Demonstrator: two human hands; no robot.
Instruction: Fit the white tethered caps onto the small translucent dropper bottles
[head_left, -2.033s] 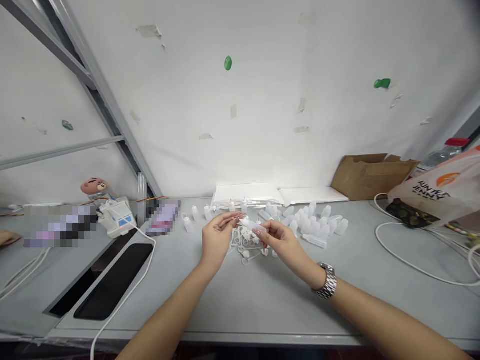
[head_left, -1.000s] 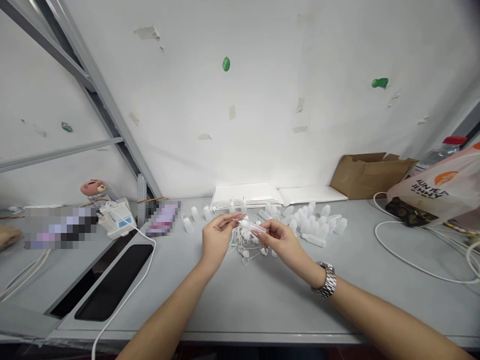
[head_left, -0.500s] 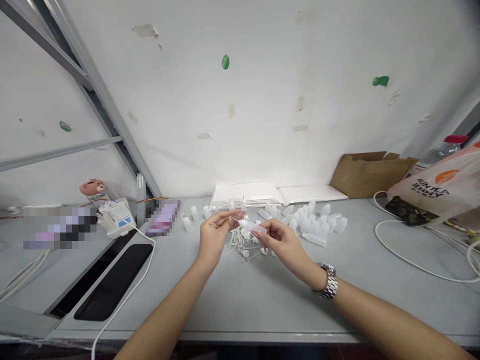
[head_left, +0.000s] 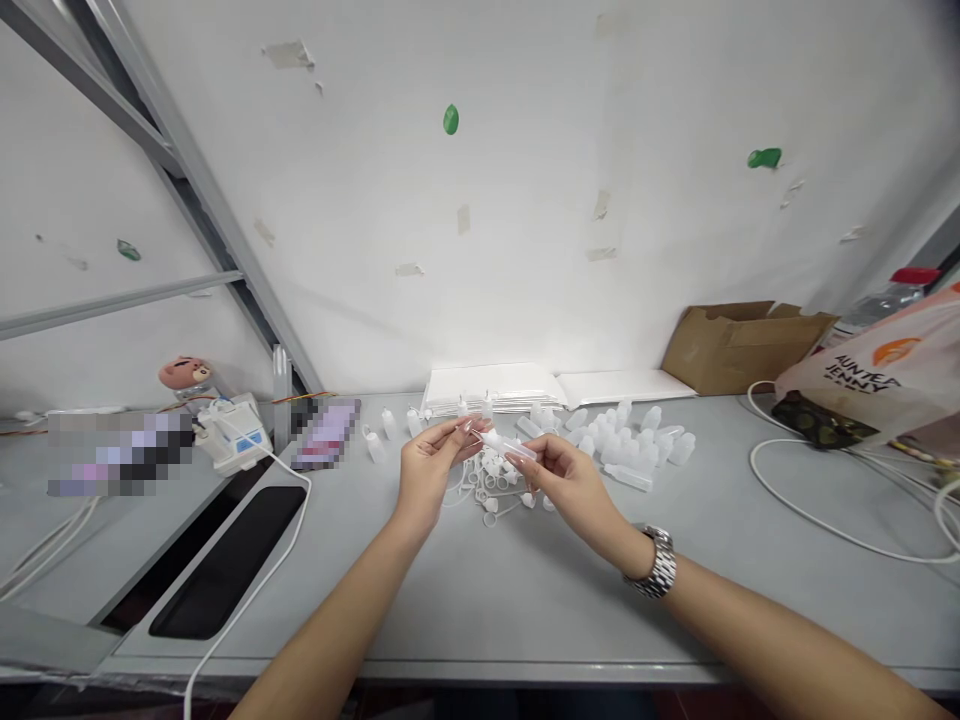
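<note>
Over the middle of the desk, my right hand (head_left: pixel 566 482) is closed around a small translucent plastic squeeze bottle (head_left: pixel 519 450), which lies nearly sideways. Its top end points left, where a white cap piece (head_left: pixel 491 438) shows at the neck. My left hand (head_left: pixel 427 468) pinches at that white cap piece, its fingertips partly covering it. Whether the cap is fully seated I cannot tell. Just below both hands lies a pile of white caps with ring straps (head_left: pixel 491 490). To the right, several loose translucent bottles (head_left: pixel 626 440) are heaped together.
Several capped bottles (head_left: pixel 375 446) stand to the left of the hands. White flat sheets (head_left: pixel 495 388) lie against the wall. A cardboard box (head_left: pixel 739 350), a plastic bag (head_left: pixel 877 365) and a white cable (head_left: pixel 810 535) are at the right. A black phone-like slab (head_left: pixel 229 560) lies left.
The bottle has shifted slightly to the right, and more of the white piece at its neck shows. My left fingertips have moved a little; both hands stay in nearly the same place.
</note>
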